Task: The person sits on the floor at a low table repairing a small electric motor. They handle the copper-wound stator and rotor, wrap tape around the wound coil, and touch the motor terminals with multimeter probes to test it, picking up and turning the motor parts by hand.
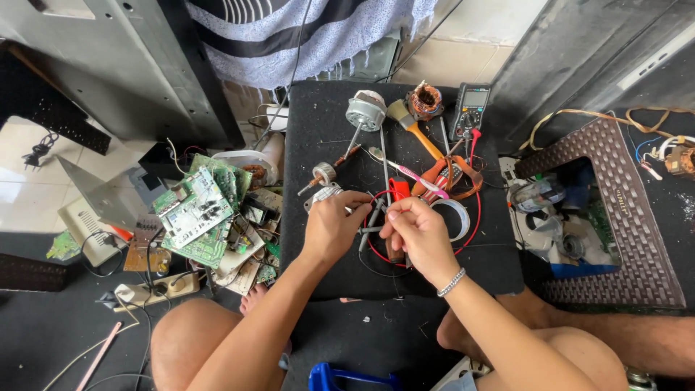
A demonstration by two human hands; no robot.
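Over the black mat [326, 130], left hand [331, 226] and right hand [418, 235] curled close together, fingertips pinching a thin red wire [376, 250] at the mat's middle. Beyond, past the hands, lay a roll of clear tape [455, 217], then a round metal motor [365, 111]. Left of the mat, heaped green circuit boards [199, 210].

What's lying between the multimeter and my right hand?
In the head view, between the multimeter and the right hand lie orange-handled pliers, a pink toothbrush and a tape roll.
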